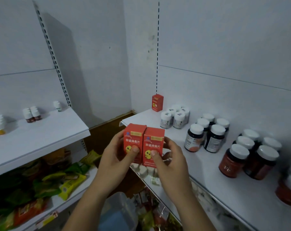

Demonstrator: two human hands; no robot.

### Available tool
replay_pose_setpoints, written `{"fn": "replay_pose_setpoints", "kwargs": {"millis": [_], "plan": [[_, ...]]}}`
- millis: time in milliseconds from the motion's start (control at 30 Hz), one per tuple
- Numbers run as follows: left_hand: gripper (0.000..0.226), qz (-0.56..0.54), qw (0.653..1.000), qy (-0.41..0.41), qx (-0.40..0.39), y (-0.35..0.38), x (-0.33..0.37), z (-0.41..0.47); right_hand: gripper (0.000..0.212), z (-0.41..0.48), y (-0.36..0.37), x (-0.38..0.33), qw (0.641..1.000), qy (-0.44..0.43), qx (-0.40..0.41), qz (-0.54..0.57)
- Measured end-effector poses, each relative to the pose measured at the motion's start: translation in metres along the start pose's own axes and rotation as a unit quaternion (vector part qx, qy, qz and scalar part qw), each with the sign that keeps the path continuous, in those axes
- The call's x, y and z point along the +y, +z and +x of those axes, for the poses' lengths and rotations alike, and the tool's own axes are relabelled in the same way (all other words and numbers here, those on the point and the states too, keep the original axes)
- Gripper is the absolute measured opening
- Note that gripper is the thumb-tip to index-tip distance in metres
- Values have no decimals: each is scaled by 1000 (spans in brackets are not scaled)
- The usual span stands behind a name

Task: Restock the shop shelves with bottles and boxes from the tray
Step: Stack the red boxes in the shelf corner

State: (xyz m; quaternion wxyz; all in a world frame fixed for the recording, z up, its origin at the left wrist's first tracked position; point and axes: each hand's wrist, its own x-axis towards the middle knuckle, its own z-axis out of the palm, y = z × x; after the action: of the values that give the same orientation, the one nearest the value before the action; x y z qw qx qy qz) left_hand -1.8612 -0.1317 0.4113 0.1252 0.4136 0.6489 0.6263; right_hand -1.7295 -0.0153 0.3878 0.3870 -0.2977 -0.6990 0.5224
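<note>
Two red cardboard duck-print boxes (pixel 145 142) side by side, over the front edge of the white right shelf (pixel 204 166); left hand (pixel 113 162) and right hand (pixel 171 164) pinch one each, thumbs on fronts; we judge placing in hand; next, stand them beside the matching red box (pixel 157 103) at the back; label reads 珍迪消食片.

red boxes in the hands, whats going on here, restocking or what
A person is restocking. The left hand grips one red box and the right hand grips a second red box, pressed side by side, thumbs on their fronts, near the front corner of the white shelf. A third matching box stands at that shelf's back corner, next to white-capped bottles. The two held boxes are not yet set down.
</note>
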Motion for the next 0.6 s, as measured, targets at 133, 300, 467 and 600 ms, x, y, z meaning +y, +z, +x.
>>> {"fn": "replay_pose_setpoints", "kwargs": {"millis": [133,300,467,600], "plan": [[65,27,999,13,15,10,-21,42,50,39,16,4,1000,-21,5,-18],[64,-11,1000,-6,18,6,-61,110,49,101,44,19,1000,-2,9,-28],[71,-26,999,-19,-12,-17,-105,174,53,162,84,41,999,17,29,-40],[76,-17,999,-16,-36,-34,-133,221,55,209,116,65,997,47,68,0]]}}
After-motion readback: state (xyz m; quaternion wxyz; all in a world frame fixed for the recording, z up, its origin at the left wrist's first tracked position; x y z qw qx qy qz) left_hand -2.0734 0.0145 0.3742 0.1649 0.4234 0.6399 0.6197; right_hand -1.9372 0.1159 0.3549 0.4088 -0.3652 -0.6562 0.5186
